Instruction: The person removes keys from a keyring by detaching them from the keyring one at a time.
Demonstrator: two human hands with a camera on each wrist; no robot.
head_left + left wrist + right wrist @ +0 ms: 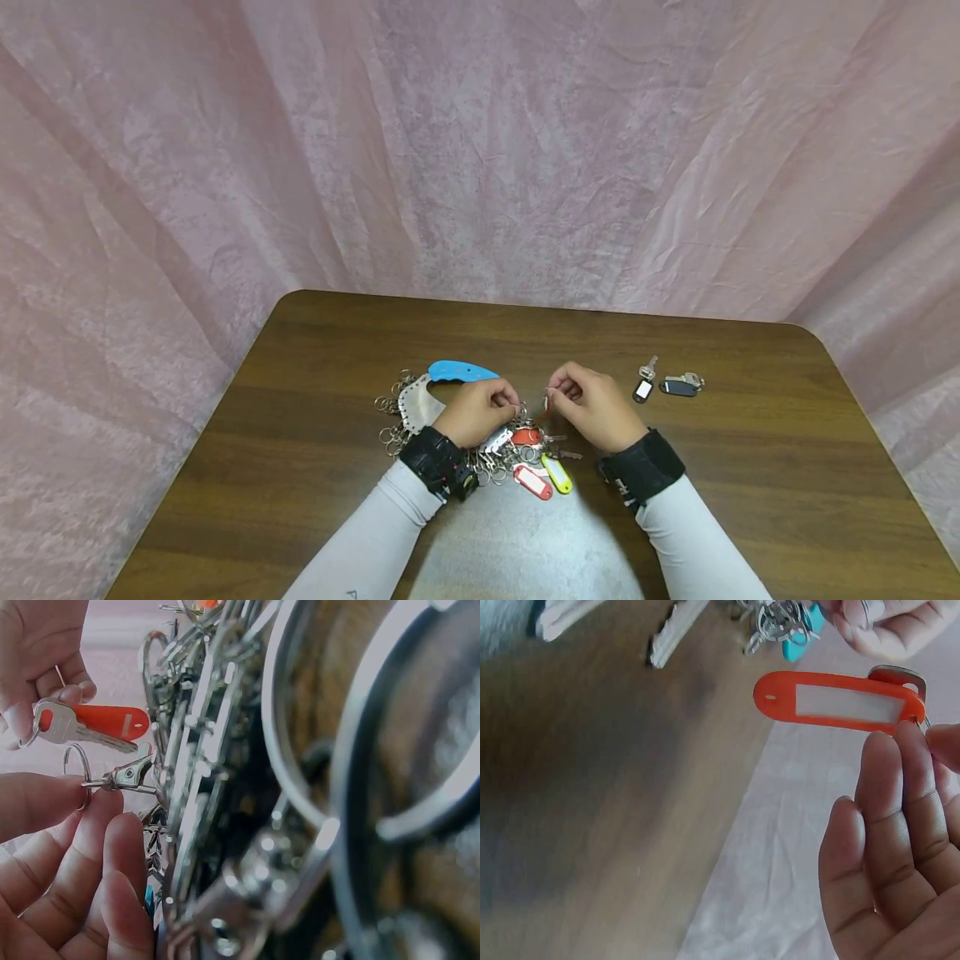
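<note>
My left hand [480,412] pinches a small split ring [88,766] between thumb and fingertips. The ring hangs from a little metal snap clip [129,775] on a large metal key holder [418,404] with a blue handle [461,370]. To the right, my right hand [596,408] pinches the ring of a key [58,727] with an orange key tag [847,703]. Key and tag hang close above the left hand's ring in the left wrist view. Red [533,482] and yellow [556,473] key tags lie by the holder's near right side.
Two more keys lie at the right of the brown table [750,467], one with a black tag [642,390], the other with a dark tag [678,387]. Several empty rings [387,405] fan out from the holder's left side. A pink curtain [525,150] hangs behind the table.
</note>
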